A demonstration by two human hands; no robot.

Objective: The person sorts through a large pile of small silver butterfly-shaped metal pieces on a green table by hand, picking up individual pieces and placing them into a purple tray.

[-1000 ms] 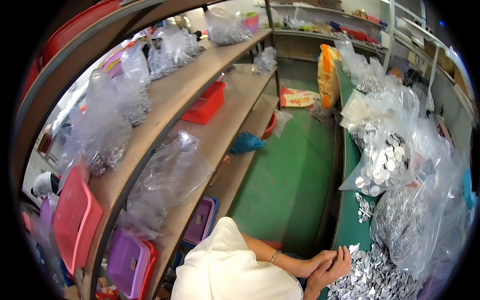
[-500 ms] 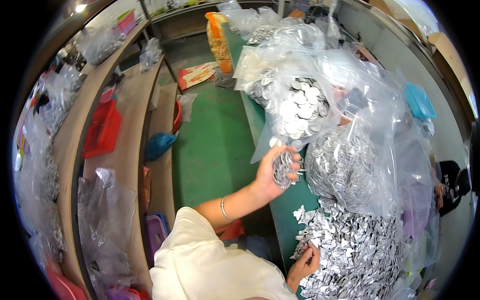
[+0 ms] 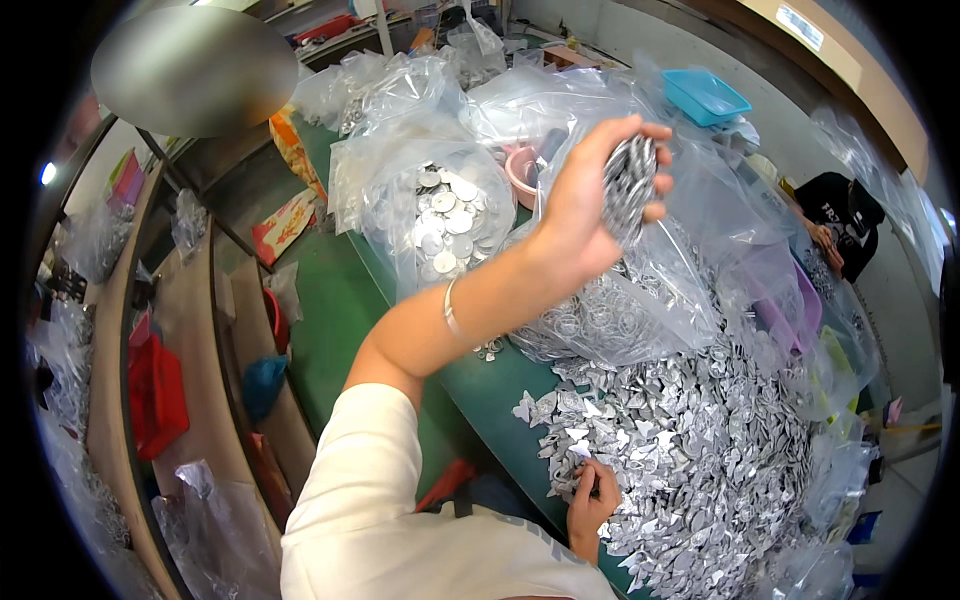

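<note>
My left hand [image 3: 585,195] is raised over the bench, its fingers wrapped round a handful of small silver metal pieces [image 3: 628,190], blurred by motion. Below it lies a clear plastic bag of ring-like metal pieces [image 3: 600,315]. My right hand [image 3: 592,505] rests at the near left edge of a broad pile of flat, irregular silver metal pieces [image 3: 690,450]. Its fingers are curled together; whatever they pinch is too small to make out. Left of my raised hand, an open clear bag holds round metal discs [image 3: 445,225].
The green bench [image 3: 480,400] also bears a pink bowl [image 3: 522,175] and a blue basket [image 3: 705,97]. At far right, a person in black [image 3: 845,220] has hands near more pieces. Wooden shelves [image 3: 185,330] stand left, with a red basket [image 3: 155,400].
My left hand, still holding the handful, has moved up and right, from beside the bags to above them. The view has swung right. My right hand stays at the pile's edge.
</note>
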